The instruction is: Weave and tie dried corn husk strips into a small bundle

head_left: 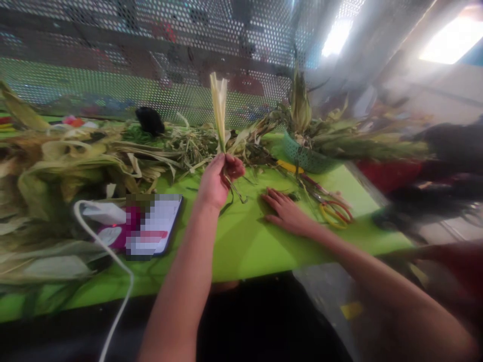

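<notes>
Raised above the green table point(241, 251), my left hand point(221, 178) is closed around the lower end of a folded corn husk point(219, 108). The pale, wide end of the husk points up, and thin dark strands hang below my fingers. My right hand point(285, 211) lies palm down on the table with its fingers stretched out, holding nothing. Just right of it are scissors point(335, 213) with red and yellow handles. A yellow-handled tool point(290, 167) lies farther back, partly hidden among scraps.
Dried husks point(68, 171) heap up on the left and along the back. A phone point(160, 226) leans beside a white cable point(123, 271). At the back right, a green basket point(309, 156) holds more husks. A perforated metal panel point(181, 65) stands behind the table.
</notes>
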A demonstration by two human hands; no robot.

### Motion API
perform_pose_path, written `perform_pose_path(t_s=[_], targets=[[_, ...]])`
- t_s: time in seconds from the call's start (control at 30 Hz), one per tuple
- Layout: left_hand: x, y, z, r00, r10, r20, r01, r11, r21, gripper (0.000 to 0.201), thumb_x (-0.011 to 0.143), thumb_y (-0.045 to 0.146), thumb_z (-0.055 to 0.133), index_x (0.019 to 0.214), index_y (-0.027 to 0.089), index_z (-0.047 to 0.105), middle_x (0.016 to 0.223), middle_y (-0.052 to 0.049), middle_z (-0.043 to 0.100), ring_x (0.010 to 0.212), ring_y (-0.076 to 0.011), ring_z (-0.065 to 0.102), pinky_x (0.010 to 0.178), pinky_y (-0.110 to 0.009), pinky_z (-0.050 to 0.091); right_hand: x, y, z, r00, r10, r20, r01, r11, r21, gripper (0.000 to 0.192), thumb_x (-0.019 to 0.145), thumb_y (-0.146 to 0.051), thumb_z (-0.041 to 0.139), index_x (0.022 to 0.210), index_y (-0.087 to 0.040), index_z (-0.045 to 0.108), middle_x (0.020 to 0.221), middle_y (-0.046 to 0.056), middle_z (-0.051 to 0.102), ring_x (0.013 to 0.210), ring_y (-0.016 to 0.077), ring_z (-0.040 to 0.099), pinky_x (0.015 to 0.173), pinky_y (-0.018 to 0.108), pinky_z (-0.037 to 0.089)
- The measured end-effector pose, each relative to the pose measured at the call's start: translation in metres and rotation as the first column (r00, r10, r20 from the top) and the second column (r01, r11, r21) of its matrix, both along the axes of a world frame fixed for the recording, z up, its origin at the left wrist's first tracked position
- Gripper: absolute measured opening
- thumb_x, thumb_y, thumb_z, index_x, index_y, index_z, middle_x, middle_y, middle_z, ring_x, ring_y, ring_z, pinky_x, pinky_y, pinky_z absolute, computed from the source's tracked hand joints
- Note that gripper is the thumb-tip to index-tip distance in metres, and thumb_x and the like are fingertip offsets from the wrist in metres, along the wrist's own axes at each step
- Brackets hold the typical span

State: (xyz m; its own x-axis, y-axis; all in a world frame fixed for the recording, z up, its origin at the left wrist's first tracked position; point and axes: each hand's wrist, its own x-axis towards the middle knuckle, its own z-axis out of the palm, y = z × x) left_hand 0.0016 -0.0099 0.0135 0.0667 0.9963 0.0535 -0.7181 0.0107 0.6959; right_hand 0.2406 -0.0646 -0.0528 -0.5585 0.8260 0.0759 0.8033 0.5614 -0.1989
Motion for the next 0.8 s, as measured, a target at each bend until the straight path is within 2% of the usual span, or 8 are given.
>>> perform_pose_path(t_s=[0.1, 0.23, 0.3, 0.47, 0.53, 0.6, 0.67, 0.8], targets=[[-0.002, 0.0, 0.001, 1.0, 0.003, 0.019, -0.003, 1.0, 0.008, 0.025, 0.086, 0.037, 0.063, 0.074, 0.016, 0.058, 0.07, 0.0, 0.067, 0.06, -0.01, 0.066, 0.067, -0.025, 0.057, -0.007, -0.008, 0.008, 0.997, 0.064, -0.035, -0.065, 0.998, -0.021, 0.076, 0.092, -0.058, 0.046, 0.153, -0.018, 0.026, 0.159, 0.017, 0.026, 0.147, 0.0301, 0.024, 0.118, 0.053, 0.025], [-0.003, -0.001, 0.003, 0.999, -0.006, 0.032, 0.006, 1.0, 0.013, 0.025, 0.086, 0.038, 0.062, 0.075, 0.016, 0.057, 0.07, 0.0, 0.068, 0.06, -0.0095, 0.066, 0.068, -0.025, 0.058, -0.006, -0.031, 0.019, 0.983, 0.167, -0.079, -0.173, 0.982, -0.078, 0.07, 0.093, -0.053, 0.048, 0.154, -0.024, 0.026, 0.16, 0.01, 0.024, 0.147, 0.0263, 0.026, 0.119, 0.048, 0.029], [-0.003, -0.001, 0.004, 0.999, 0.001, 0.032, -0.001, 1.0, 0.008, 0.025, 0.087, 0.038, 0.062, 0.075, 0.016, 0.057, 0.07, 0.0, 0.068, 0.06, -0.0095, 0.066, 0.068, -0.025, 0.058, 0.003, -0.034, 0.019, 0.989, 0.124, -0.077, -0.129, 0.99, -0.059, 0.066, 0.094, -0.05, 0.046, 0.153, -0.024, 0.029, 0.159, 0.011, 0.027, 0.145, 0.027, 0.029, 0.117, 0.05, 0.032], [-0.005, -0.002, 0.007, 0.999, 0.025, 0.026, -0.025, 1.0, -0.008, 0.026, 0.088, 0.039, 0.06, 0.076, 0.017, 0.057, 0.07, -0.001, 0.068, 0.061, -0.0096, 0.066, 0.069, -0.024, 0.058, 0.032, -0.019, 0.006, 0.993, -0.11, -0.041, 0.113, 0.992, 0.061, 0.059, 0.095, -0.048, 0.046, 0.146, -0.019, 0.04, 0.154, 0.016, 0.036, 0.143, 0.0315, 0.033, 0.115, 0.057, 0.031], [-0.006, -0.001, 0.006, 0.999, 0.026, 0.029, -0.025, 1.0, -0.01, 0.025, 0.088, 0.039, 0.06, 0.076, 0.017, 0.057, 0.07, 0.0, 0.068, 0.06, -0.0094, 0.066, 0.069, -0.024, 0.058, 0.038, -0.016, 0.003, 0.989, -0.139, -0.056, 0.142, 0.988, 0.065, 0.059, 0.095, -0.048, 0.047, 0.146, -0.02, 0.04, 0.153, 0.016, 0.038, 0.142, 0.032, 0.035, 0.114, 0.057, 0.032], [-0.005, -0.001, 0.006, 0.999, 0.023, 0.039, -0.023, 1.0, -0.004, 0.025, 0.087, 0.038, 0.061, 0.075, 0.017, 0.057, 0.07, 0.0, 0.067, 0.059, -0.0093, 0.066, 0.068, -0.024, 0.058, 0.038, -0.017, 0.004, 0.991, -0.112, -0.077, 0.115, 0.993, 0.038, 0.059, 0.095, -0.048, 0.048, 0.146, -0.021, 0.04, 0.152, 0.016, 0.04, 0.14, 0.0313, 0.039, 0.113, 0.056, 0.034], [-0.005, -0.001, 0.005, 0.999, 0.019, 0.046, -0.019, 1.0, 0.003, 0.026, 0.087, 0.039, 0.061, 0.075, 0.016, 0.057, 0.069, 0.0, 0.067, 0.059, -0.0093, 0.066, 0.067, -0.024, 0.058, 0.032, -0.021, 0.008, 0.995, -0.036, -0.09, 0.036, 0.999, -0.01, 0.057, 0.095, -0.047, 0.047, 0.146, -0.022, 0.04, 0.151, 0.014, 0.042, 0.138, 0.0295, 0.041, 0.112, 0.053, 0.036], [-0.004, 0.0, 0.004, 0.999, 0.013, 0.039, -0.013, 1.0, -0.002, 0.027, 0.087, 0.039, 0.062, 0.075, 0.016, 0.057, 0.07, 0.0, 0.067, 0.059, -0.0092, 0.066, 0.067, -0.024, 0.058, 0.013, -0.02, 0.018, 0.992, 0.066, -0.106, -0.076, 0.993, -0.091, 0.057, 0.096, -0.049, 0.045, 0.147, -0.025, 0.037, 0.154, 0.01, 0.038, 0.139, 0.0263, 0.041, 0.113, 0.048, 0.037]])
